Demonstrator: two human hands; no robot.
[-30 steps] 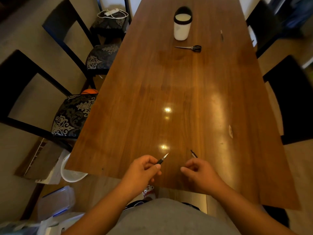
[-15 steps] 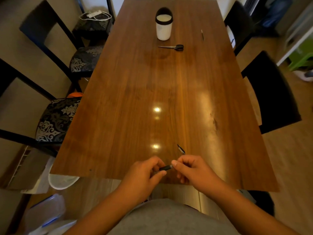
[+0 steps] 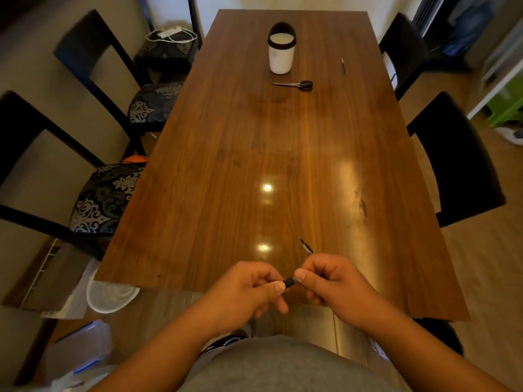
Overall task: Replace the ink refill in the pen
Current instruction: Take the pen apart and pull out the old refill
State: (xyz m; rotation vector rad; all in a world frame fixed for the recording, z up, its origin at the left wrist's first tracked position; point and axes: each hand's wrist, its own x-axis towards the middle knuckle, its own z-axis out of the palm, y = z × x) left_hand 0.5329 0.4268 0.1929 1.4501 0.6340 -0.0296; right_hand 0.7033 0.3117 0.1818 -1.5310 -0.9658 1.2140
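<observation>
Both hands meet over the near edge of the wooden table [image 3: 226, 171]. My left hand [image 3: 249, 292] and my right hand [image 3: 331, 284] pinch a short black pen part [image 3: 289, 281] between their fingertips; most of it is hidden by the fingers. A thin dark pen piece [image 3: 306, 247] sticks up and away from behind my right hand; whether the hand holds it or it lies on the table I cannot tell. Another thin pen-like stick [image 3: 343, 65] lies far back on the right.
A white cup with a black rim [image 3: 281, 52] and black-handled scissors [image 3: 294, 85] sit at the far end. Dark chairs [image 3: 458, 165] line both sides. A white basket [image 3: 110, 298] stands on the floor at the left.
My hands, apart a second ago with a pen part in each, have come together, and the silver tip of the left piece is now hidden. The camera has shifted a little.
</observation>
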